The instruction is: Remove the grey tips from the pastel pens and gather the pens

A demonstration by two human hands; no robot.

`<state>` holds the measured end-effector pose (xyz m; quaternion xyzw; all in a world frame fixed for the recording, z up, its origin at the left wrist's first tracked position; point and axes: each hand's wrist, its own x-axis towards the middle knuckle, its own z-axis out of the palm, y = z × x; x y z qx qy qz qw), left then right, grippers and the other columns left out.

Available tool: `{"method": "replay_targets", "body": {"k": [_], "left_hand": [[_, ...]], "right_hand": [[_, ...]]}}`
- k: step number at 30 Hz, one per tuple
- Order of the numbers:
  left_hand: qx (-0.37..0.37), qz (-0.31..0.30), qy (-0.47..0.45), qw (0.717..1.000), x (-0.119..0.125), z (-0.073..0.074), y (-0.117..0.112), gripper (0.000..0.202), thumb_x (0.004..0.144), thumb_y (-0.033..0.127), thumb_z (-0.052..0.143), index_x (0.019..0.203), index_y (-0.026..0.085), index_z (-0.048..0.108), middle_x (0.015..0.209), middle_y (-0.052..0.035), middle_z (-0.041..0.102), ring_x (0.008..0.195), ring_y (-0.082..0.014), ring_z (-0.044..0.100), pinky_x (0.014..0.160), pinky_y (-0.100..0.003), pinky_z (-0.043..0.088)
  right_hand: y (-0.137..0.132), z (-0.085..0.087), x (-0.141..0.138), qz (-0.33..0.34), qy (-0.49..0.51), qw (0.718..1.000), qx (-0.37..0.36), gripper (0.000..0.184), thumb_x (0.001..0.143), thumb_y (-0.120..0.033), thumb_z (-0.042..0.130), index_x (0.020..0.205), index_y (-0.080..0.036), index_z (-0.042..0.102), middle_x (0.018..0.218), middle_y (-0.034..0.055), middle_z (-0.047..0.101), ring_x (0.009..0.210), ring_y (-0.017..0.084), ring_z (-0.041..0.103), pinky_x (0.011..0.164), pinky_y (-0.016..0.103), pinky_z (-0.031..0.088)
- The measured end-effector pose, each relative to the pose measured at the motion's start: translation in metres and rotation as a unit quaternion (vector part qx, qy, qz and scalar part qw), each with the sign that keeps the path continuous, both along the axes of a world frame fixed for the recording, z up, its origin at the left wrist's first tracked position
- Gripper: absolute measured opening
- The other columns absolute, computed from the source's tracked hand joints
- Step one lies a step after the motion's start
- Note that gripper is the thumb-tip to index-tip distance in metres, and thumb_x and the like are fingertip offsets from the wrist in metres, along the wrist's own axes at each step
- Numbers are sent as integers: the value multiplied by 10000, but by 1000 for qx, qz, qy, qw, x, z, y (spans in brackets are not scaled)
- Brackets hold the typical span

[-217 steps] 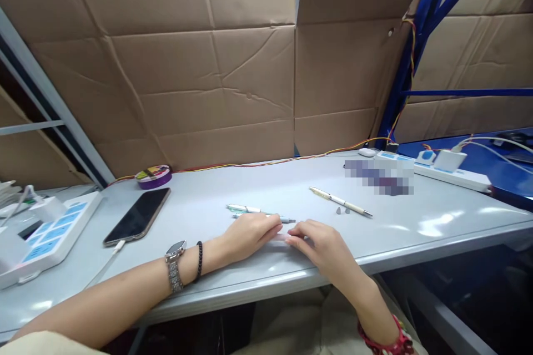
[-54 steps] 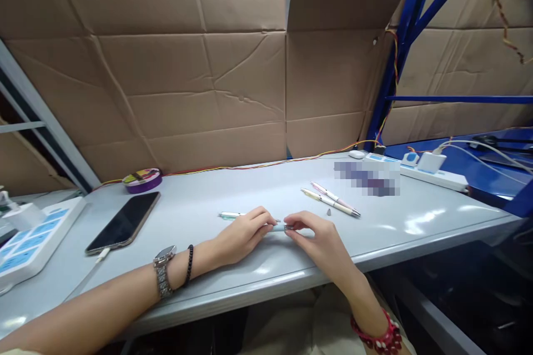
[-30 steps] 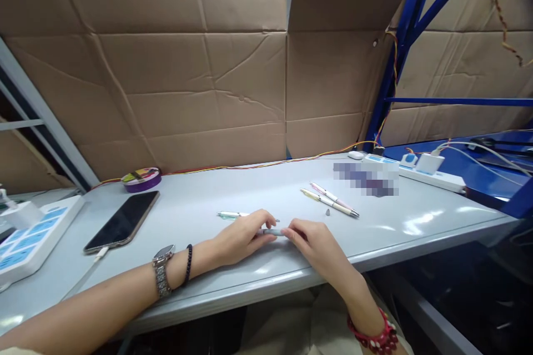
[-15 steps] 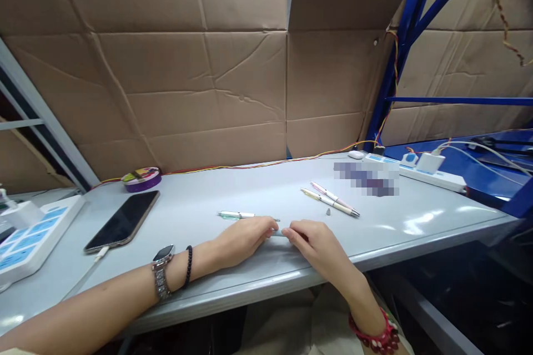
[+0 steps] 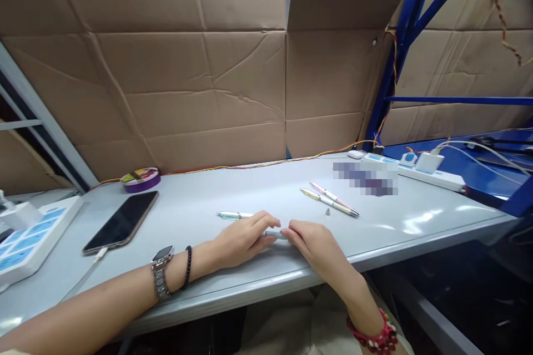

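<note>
Just above the table's front part, a slim light-blue pen barrel spans the gap between both hands. My right hand pinches its right end between thumb and fingers. At its left end, my left hand has the barrel between thumb and fingers, with the index finger raised off it; the covered end is hidden. Behind the left hand lies a white and green pen, partly covered. Right of centre, a white and yellow pen and a white and pink pen lie close together, beside a small grey cone-shaped piece.
On the left are a phone on a white cable, a purple tape roll and a power strip. Another power strip and a blurred-out item sit at the right. Cardboard walls the back.
My left hand's fingers have lifted and spread from the thumb, showing more of the barrel. My right hand keeps its pinch in nearly the same place. The loose pens have not moved.
</note>
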<state>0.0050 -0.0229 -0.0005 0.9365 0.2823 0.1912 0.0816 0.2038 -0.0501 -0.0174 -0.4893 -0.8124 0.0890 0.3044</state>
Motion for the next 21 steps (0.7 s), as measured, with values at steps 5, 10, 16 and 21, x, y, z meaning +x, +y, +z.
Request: {"method": "replay_targets", "body": {"k": [5, 10, 16, 21], "left_hand": [[13, -18, -17, 1000, -1, -2, 2, 197, 923, 197, 354, 1114, 205, 403, 1049, -59, 522, 861, -155, 543, 730, -259, 450], [2, -33, -29, 999, -1, -3, 3, 256, 913, 163, 348, 1164, 210, 374, 1044, -58, 525, 910, -159, 530, 776, -280, 447], [11, -26, -28, 999, -2, 0, 1, 259, 901, 245, 400, 1153, 201, 363, 1015, -58, 573, 795, -153, 566, 713, -274, 460], [64, -107, -107, 986, -8, 0, 2, 318, 898, 307, 380, 1195, 199, 346, 1043, -100, 571, 803, -174, 594, 688, -285, 485]], "right_hand": [[-3, 5, 1, 11, 51, 999, -7, 207, 884, -368, 454, 788, -213, 551, 676, -3, 592, 618, 147, 541, 556, 243, 377], [-3, 5, 1, 77, 148, 986, -4, 152, 854, -236, 517, 993, -239, 576, 860, 9, 634, 804, 154, 589, 710, 260, 449], [-6, 9, 6, 60, 289, 955, 16, 105, 840, -300, 534, 816, -203, 566, 739, -5, 596, 690, 145, 601, 660, 256, 467], [-5, 13, 10, 57, 396, 915, -59, 142, 836, -333, 534, 791, -198, 544, 727, -11, 589, 699, 141, 622, 653, 241, 477]]}}
